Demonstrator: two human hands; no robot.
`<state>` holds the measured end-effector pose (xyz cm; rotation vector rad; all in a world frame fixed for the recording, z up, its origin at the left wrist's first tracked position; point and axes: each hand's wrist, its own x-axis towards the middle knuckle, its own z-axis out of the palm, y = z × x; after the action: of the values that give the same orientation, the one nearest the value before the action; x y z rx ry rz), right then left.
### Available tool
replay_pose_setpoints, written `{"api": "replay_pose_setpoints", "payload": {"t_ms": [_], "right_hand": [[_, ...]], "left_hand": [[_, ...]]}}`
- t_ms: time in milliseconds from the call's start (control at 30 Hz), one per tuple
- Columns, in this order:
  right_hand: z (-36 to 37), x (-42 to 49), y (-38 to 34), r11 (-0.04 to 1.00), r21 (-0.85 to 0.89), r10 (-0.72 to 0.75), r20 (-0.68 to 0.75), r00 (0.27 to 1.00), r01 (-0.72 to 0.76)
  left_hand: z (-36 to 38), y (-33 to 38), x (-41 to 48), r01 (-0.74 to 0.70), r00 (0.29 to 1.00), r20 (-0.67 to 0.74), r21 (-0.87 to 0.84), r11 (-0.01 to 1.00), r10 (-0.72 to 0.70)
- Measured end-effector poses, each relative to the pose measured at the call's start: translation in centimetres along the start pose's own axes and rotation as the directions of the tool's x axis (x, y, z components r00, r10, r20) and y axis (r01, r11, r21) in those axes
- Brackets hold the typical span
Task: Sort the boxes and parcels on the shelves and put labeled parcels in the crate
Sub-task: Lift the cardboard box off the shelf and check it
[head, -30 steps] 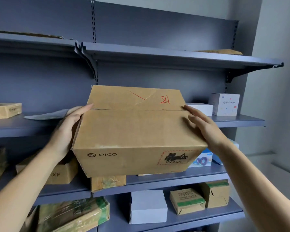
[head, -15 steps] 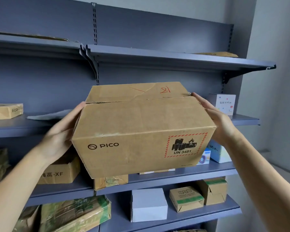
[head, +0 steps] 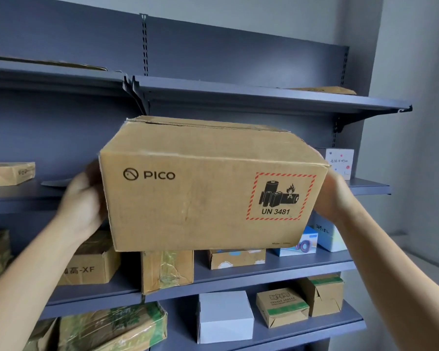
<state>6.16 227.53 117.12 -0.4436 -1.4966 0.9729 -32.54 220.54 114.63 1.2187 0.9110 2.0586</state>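
A large brown cardboard box [head: 200,196], printed PICO with a red-hatched UN 3481 battery mark, hangs in the air in front of the grey shelving [head: 264,100]. Its long printed side faces me and its top flaps tilt away. My left hand [head: 80,206] presses flat on the box's left end; its fingertips are hidden behind the cardboard. My right hand [head: 333,196] presses on the right end in the same way. The box is carried between the two palms. No crate is in view.
Behind the held box are a white dotted box [head: 340,163] and a flat brown box [head: 9,173]. Lower shelves carry an XF carton [head: 86,267], a taped carton [head: 166,271], a white box [head: 224,316], green-striped cartons [head: 281,306] and a green-wrapped parcel [head: 112,328].
The box has been lifted and tipped so its printed side faces me and the top with the red 21 turns away. Both hands rose with it, still on its ends.
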Motion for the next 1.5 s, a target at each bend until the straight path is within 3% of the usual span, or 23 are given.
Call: {"api": "replay_pose_setpoints", "payload": {"t_ms": [100,200,300,433,567,667,767,867,1000,1100,1200,1267,1367,1500], "right_hand": [[-0.3,-0.3,-0.9,0.999,-0.018,0.051,0.034,0.998,-0.050],[-0.7,-0.7,-1.4,0.999,-0.040,0.040,0.081,0.996,-0.037],[-1.2,-0.9,-1.5,0.998,-0.067,0.020,0.005,1.000,-0.019],[-0.6,-1.1,-1.8,0.991,-0.131,-0.019,-0.074,0.997,0.009],[-0.3,-1.3,-2.2,0.991,-0.133,0.014,-0.079,0.997,-0.024],[-0.4,-1.3,-2.4,0.987,-0.153,0.028,-0.080,0.996,-0.040],[0.1,-1.4,-3.2,0.964,-0.262,0.025,-0.087,0.996,-0.047],[0.3,-1.2,-3.5,0.956,-0.291,0.003,-0.102,0.995,-0.033],[1.2,-0.8,-3.9,0.975,-0.191,0.078,-0.204,0.976,-0.117],[1.1,-0.9,-4.1,0.970,-0.224,0.062,-0.139,0.988,-0.092],[1.8,-2.2,-4.7,0.982,-0.171,0.081,0.008,0.997,-0.078],[2.5,-2.6,-5.1,0.985,-0.159,0.079,0.031,0.996,-0.073],[3.1,-2.6,-5.1,0.951,-0.308,0.026,-0.022,0.999,-0.032],[4.0,-2.4,-5.1,0.903,-0.429,-0.025,-0.047,0.999,0.002]], "left_hand": [[0.3,1.0,-1.0,0.006,0.999,0.033,0.014,1.000,-0.006],[-0.9,0.9,-1.1,0.003,0.993,0.121,-0.081,0.997,0.007],[-1.4,1.1,-1.2,-0.068,0.967,0.243,-0.060,0.996,0.081],[0.3,1.9,-1.6,-0.109,0.981,0.159,-0.015,0.994,0.110],[0.0,2.2,-1.6,-0.152,0.969,0.194,-0.016,0.988,0.152],[-1.4,1.8,-1.6,-0.175,0.896,0.401,-0.081,0.981,0.193],[-1.7,2.5,-2.1,-0.181,0.803,0.577,0.004,0.983,0.146],[-0.8,3.6,-2.5,-0.259,0.801,0.582,0.120,0.958,0.143],[-0.3,3.5,-2.3,-0.245,0.863,0.471,0.069,0.967,0.185],[0.6,3.8,-1.9,-0.186,0.919,0.363,0.057,0.981,0.153],[1.3,3.9,-2.5,-0.159,0.920,0.372,0.071,0.985,0.122],[2.0,3.7,-3.1,-0.145,0.926,0.362,0.083,0.986,0.106],[3.2,3.9,-3.1,-0.080,0.973,0.226,0.140,0.987,0.047],[4.1,4.8,-1.5,0.180,0.983,-0.064,0.247,0.952,-0.169]]}}
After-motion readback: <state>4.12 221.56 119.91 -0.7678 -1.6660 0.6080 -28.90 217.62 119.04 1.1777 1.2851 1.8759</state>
